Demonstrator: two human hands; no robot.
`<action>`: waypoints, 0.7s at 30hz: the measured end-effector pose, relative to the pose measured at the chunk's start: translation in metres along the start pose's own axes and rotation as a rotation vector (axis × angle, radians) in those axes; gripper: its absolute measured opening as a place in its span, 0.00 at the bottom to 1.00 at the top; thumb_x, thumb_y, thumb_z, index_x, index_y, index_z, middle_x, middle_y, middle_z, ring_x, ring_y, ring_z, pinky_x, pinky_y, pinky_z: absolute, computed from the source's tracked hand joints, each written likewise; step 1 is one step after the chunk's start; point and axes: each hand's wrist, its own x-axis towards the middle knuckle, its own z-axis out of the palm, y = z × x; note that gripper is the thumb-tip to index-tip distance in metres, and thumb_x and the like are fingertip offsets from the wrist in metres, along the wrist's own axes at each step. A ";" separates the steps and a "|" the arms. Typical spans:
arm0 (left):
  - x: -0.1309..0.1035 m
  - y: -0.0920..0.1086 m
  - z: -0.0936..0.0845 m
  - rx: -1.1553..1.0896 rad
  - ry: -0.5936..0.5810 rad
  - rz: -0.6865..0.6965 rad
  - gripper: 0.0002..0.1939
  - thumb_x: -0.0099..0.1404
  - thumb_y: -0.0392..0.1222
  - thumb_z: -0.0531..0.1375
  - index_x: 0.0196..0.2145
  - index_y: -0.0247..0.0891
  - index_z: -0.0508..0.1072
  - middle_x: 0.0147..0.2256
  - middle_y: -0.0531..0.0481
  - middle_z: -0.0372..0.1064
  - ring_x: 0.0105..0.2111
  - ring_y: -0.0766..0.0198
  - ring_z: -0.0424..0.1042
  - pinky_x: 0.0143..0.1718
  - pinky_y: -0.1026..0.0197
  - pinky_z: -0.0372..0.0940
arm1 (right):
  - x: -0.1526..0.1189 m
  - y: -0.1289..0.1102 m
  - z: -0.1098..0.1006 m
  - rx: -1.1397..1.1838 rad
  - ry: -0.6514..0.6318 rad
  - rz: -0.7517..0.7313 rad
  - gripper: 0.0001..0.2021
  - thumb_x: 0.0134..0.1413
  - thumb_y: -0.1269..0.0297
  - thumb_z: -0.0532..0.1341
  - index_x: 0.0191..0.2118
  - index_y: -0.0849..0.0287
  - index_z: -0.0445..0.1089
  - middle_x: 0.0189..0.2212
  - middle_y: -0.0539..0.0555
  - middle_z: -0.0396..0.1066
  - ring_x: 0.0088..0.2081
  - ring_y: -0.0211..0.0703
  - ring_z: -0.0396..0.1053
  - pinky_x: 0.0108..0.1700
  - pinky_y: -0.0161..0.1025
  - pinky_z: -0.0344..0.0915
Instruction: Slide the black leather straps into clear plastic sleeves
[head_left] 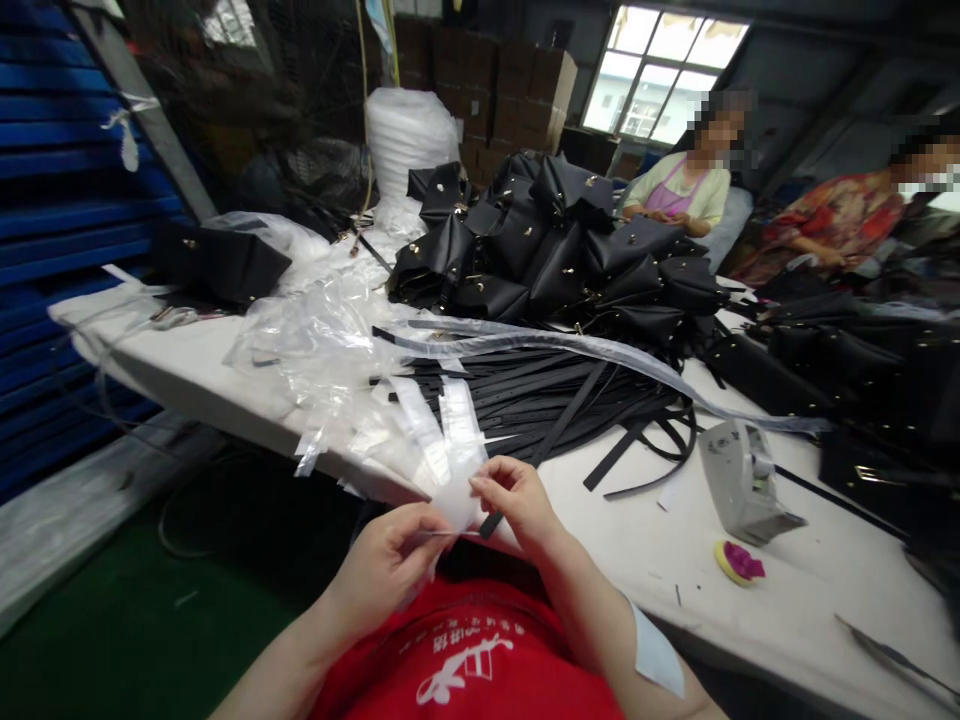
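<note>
Close to my body, at the table's front edge, a small translucent white plastic piece (456,503) is pinched between both hands. My left hand (397,560) grips its lower left side with thumb and fingers closed. On the upper right side, my right hand (519,500) pinches it between thumb and forefinger. A black strap end (491,525) shows just below the right fingers; whether they touch it I cannot tell. Beyond the hands lie white plastic strips (459,412) and a pile of flat black straps (517,395). One long strap-like length in a clear plastic sleeve (555,346) crosses the pile.
Black bags (525,235) are heaped at the back of the white table (570,510). Crumpled clear plastic bags (300,335) lie left. On the right are a tape dispenser (742,480), a yellow-and-purple roll (739,563) and scissors (892,655). Two people work beyond.
</note>
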 end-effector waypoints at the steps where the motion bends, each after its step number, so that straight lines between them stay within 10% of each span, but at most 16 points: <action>1: 0.001 -0.001 0.000 -0.017 0.000 -0.003 0.13 0.65 0.49 0.57 0.31 0.38 0.75 0.27 0.51 0.72 0.25 0.65 0.70 0.30 0.66 0.67 | 0.000 -0.002 -0.002 0.009 0.003 -0.002 0.16 0.39 0.54 0.71 0.24 0.62 0.70 0.20 0.49 0.71 0.18 0.31 0.61 0.21 0.31 0.59; 12: 0.013 -0.004 0.000 0.096 -0.219 0.126 0.10 0.64 0.44 0.58 0.30 0.42 0.78 0.38 0.48 0.74 0.40 0.60 0.73 0.44 0.64 0.67 | -0.001 0.005 0.000 0.019 -0.173 0.088 0.19 0.33 0.55 0.74 0.24 0.63 0.70 0.17 0.47 0.69 0.17 0.30 0.62 0.21 0.29 0.59; 21: 0.012 0.002 0.001 0.020 -0.068 0.052 0.11 0.64 0.45 0.60 0.30 0.39 0.80 0.32 0.49 0.76 0.33 0.63 0.73 0.37 0.65 0.66 | -0.006 -0.010 -0.002 0.014 -0.063 0.078 0.15 0.33 0.59 0.74 0.26 0.63 0.73 0.18 0.48 0.71 0.19 0.33 0.66 0.23 0.31 0.63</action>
